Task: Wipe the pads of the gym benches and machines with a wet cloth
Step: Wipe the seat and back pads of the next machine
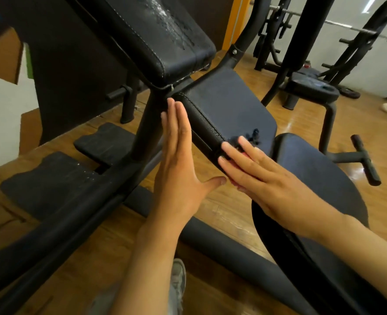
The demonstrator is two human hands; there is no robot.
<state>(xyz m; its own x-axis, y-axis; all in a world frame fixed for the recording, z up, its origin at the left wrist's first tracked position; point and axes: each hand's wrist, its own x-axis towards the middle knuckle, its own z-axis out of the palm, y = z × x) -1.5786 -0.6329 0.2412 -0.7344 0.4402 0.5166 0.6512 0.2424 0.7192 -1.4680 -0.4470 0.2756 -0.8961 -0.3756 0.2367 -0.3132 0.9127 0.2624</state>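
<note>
Bright, soft-focus, edges wide-angle warped.

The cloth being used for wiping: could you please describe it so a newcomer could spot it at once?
Start at the black machine's slanted lower pad, below the streaked upper pad. At its near edge lies the flat right hand. The cloth is the reddish-pink sliver under those fingers, the only bright colour among the black upholstery.

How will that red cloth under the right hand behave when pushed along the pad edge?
Likely floppy: the red cloth lies flattened under the right hand, only slivers showing. It probably slides easily on the smooth vinyl pad. It may bunch at the stitched seam.
</note>
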